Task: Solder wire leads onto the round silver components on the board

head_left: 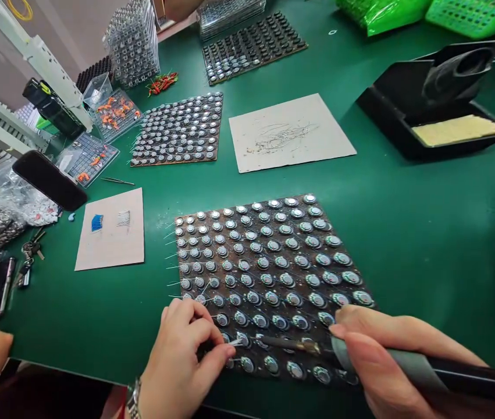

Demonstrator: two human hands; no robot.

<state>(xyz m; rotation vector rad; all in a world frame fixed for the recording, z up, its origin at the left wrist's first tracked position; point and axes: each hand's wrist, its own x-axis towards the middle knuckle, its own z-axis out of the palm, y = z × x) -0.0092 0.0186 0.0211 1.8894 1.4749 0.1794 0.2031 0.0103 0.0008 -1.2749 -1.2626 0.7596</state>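
My right hand [387,361] grips a soldering iron [417,368] by its grey sleeve, the tip pointing left over the near rows of a dark board [282,305]. Rows of small round silver parts [272,298] sit on this board, and thin wires stick out past its left edge. With thumb and index finger together, my left hand [186,355] pinches a thin pale wire [235,343] at a silver part in a near row. The iron's tip lies close to that wire; whether they touch I cannot tell. A metal watch [134,400] is on my left wrist.
A card [110,250] holds blue and whitish wires. Behind lie a second filled board [177,131], a card with loose wires [291,154] and another board [251,49]. A black iron stand with yellow sponge [460,129] is at right; phone [49,179] and keys [32,249] left.
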